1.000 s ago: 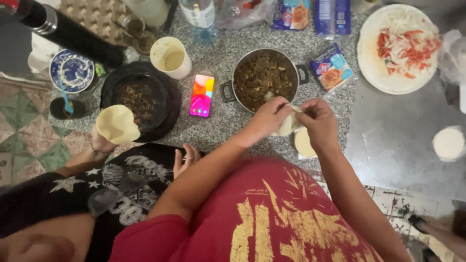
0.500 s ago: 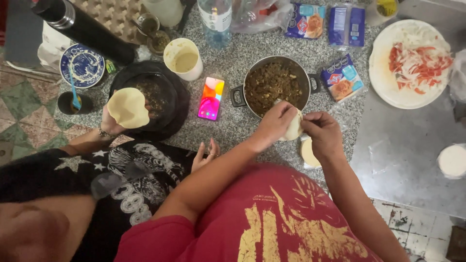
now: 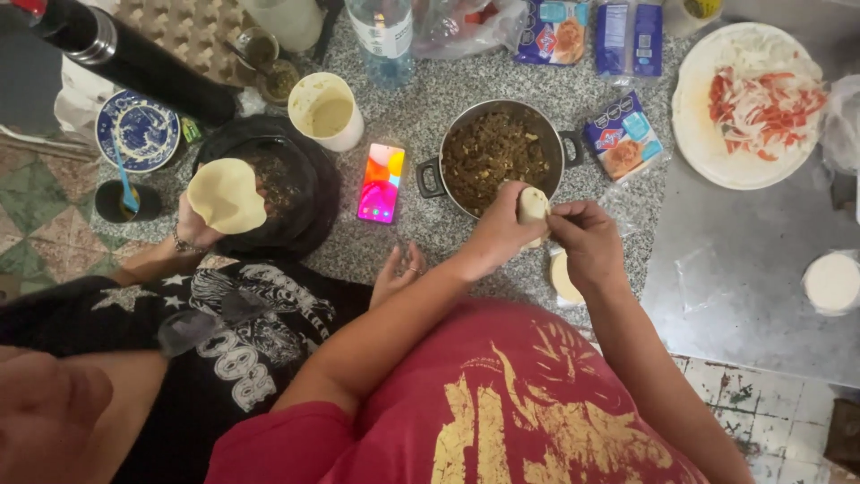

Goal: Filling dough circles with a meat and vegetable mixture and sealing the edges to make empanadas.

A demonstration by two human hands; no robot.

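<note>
My left hand [image 3: 494, 235] and my right hand [image 3: 587, 242] meet over the granite counter [image 3: 448, 99], both pinching a pale folded dough piece [image 3: 531, 207] at the near rim of a metal pot of dark minced filling [image 3: 495, 152]. More pale dough discs [image 3: 563, 276] lie on the counter under my right wrist. To my left, another person in a black printed shirt holds a round dough disc [image 3: 226, 194] over a black pan of filling [image 3: 278, 184]; that person's other hand [image 3: 399, 272] rests on the counter edge.
A phone with a colourful screen [image 3: 382, 182] lies between pan and pot. A cream cup [image 3: 327, 110], blue patterned saucer [image 3: 138, 131], dark flask [image 3: 125, 56], bottle [image 3: 383, 36], blue packets [image 3: 623, 134] and a white plate of red and white strips [image 3: 751, 103] surround them. A white lid [image 3: 831, 280] sits right.
The view has drifted a little. My hands have shifted slightly left along the pot rim with the dough. The other person has raised the dough disc over the black pan.
</note>
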